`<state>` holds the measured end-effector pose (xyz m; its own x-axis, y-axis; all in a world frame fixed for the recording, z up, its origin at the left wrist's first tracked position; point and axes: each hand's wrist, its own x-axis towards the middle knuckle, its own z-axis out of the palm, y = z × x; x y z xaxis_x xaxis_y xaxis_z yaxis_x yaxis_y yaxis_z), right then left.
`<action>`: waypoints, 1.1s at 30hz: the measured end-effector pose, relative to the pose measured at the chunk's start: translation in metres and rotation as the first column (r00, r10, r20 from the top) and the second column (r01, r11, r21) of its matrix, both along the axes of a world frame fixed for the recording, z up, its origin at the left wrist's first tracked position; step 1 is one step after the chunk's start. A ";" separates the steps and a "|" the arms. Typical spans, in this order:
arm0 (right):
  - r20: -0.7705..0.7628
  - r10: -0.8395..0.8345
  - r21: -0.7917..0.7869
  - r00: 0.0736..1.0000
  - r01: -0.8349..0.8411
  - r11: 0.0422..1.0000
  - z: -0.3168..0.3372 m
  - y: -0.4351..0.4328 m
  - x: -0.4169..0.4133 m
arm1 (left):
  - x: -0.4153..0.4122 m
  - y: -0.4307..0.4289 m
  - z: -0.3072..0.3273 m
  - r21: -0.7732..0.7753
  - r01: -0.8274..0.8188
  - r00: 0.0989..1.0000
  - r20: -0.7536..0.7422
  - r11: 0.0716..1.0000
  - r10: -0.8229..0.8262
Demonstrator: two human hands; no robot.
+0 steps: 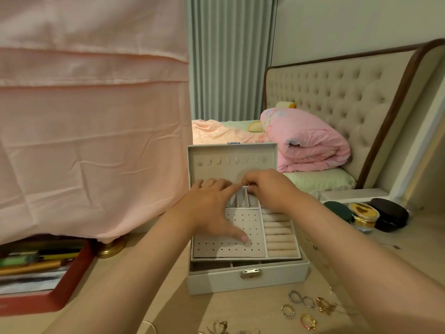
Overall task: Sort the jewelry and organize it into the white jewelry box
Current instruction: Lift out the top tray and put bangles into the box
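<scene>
Found white jewelry box (216,280) standing on the table (183,312) at centre, lid (231,165) raised upright at the 12 o'clock side, metal latch (250,273) at the 6 o'clock face. Noted upper tray seated in the box, with perforated panel (228,247) toward 9 o'clock, ring rolls (279,235) toward 3 o'clock, and small rear compartments (242,201) at 12 o'clock. Recorded left hand (212,208) laid flat across the tray, fingers spread wide, thumb pressing on the perforated panel, forefinger reaching over the rear compartments. Recorded right hand (267,189) just beside it at 2 o'clock of the tray, fingers curled downward over the rear compartments; cannot tell whether anything is pinched there. Logged loose rings (308,302), silver and gold, lying on the table at 5 o'clock of the box, apart from it, and a heart-shaped gold piece (219,326) at 6 o'clock by the lower frame edge. Logged at 3 o'clock of the box a green case (338,209), a gold-lidded jar (363,213) and a black case (389,214) in a close row. Logged at 9 o'clock a hanging pink cloth (91,141), a brass base (112,247) under its hem, and a red-framed tray (60,295) of mixed items at 8 o'clock. Seen beyond at 1 o'clock: rolled pink quilt (305,143) against a tufted headboard (337,97).
</scene>
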<state>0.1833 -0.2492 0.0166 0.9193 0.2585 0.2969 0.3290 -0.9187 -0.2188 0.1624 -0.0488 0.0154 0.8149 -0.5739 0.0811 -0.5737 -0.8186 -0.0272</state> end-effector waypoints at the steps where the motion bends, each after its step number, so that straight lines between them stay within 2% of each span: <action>1: -0.005 0.002 0.007 1.000 -0.002 1.000 0.004 0.001 -0.001 | -0.006 0.002 0.002 0.009 -0.006 1.000 0.001 1.000 0.006; 5: -0.023 -0.009 -0.009 1.000 0.009 1.000 0.022 0.009 -0.010 | -0.028 0.013 0.014 -0.066 -0.019 1.000 -0.002 0.998 0.019; 8: -0.121 0.016 -0.010 0.993 -0.018 1.000 0.029 0.021 -0.023 | -0.048 0.024 0.018 -0.112 -0.020 0.998 -0.067 0.994 0.012; 11: -0.214 0.035 -0.023 0.976 -0.041 0.999 0.015 0.035 -0.040 | -0.073 0.032 0.006 -0.086 -0.042 0.983 -0.184 0.995 0.026; 14: -0.279 0.038 0.031 0.959 -0.031 0.999 -0.006 0.044 -0.053 | -0.092 0.038 -0.013 -0.041 -0.058 0.964 -0.262 0.997 0.045; 19: -0.275 0.001 0.143 0.961 0.040 0.989 -0.017 0.049 -0.071 | -0.101 0.038 -0.026 -0.058 -0.105 0.956 -0.280 0.993 0.085; 22: -0.204 -0.025 0.119 0.979 0.050 0.992 -0.010 0.045 -0.096 | -0.106 0.040 -0.028 -0.068 -0.140 0.953 -0.279 0.988 0.116; 23: -0.215 -0.016 0.095 0.976 0.038 0.995 -0.007 0.043 -0.108 | -0.108 0.042 -0.028 -0.071 -0.154 0.953 -0.273 0.986 0.129; 28: -0.462 -0.015 -0.076 0.887 -0.023 0.997 -0.017 0.033 -0.157 | -0.123 0.051 -0.036 -0.155 -0.254 0.941 -0.268 0.955 0.207; 31: -0.441 -0.057 -0.048 0.896 0.039 0.998 -0.026 0.029 -0.171 | -0.133 0.056 -0.040 -0.245 -0.326 0.933 -0.237 0.913 0.270; 33: -0.411 -0.116 0.008 0.904 0.131 0.991 -0.032 0.029 -0.179 | -0.141 0.057 -0.044 -0.321 -0.374 0.917 -0.271 0.870 0.294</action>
